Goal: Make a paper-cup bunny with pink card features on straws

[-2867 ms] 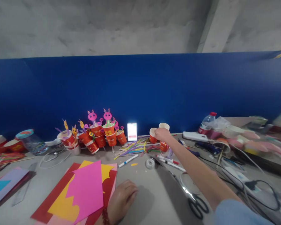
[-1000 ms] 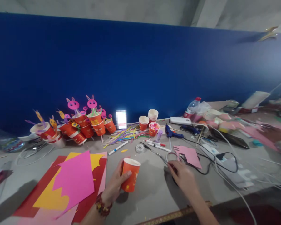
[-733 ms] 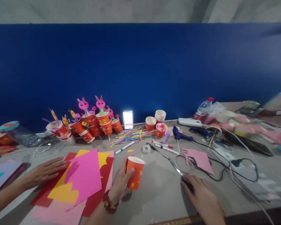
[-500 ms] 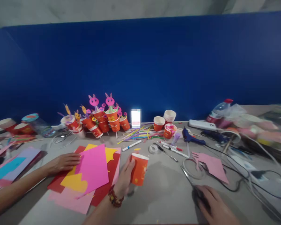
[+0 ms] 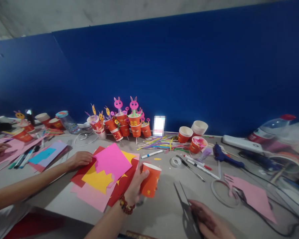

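Note:
My left hand (image 5: 136, 182), with a beaded bracelet at the wrist, is wrapped round an orange-red paper cup (image 5: 150, 182). The cup is tilted slightly and its white rim faces up. On the right, my right hand (image 5: 207, 217) grips a pair of scissors (image 5: 186, 203) by the dark handles. Their blades are parted and point away from me, with a gap between them and the cup. Sheets of coloured paper lie left of the cup, a magenta sheet (image 5: 113, 162) on top.
Another person's hand (image 5: 82, 160) rests by the papers. At the back stand decorated cups (image 5: 135, 120), pipe cleaners (image 5: 161, 142) and stacked cups (image 5: 185, 133). A tape roll (image 5: 175, 161), markers (image 5: 201, 165), a blue glue gun (image 5: 226, 157) with its cable and pink paper (image 5: 255, 196) lie rightward.
My right hand has moved left towards the cup with the scissors, and the blades have opened. My view has turned left. The other person's hand has shifted the magenta sheet.

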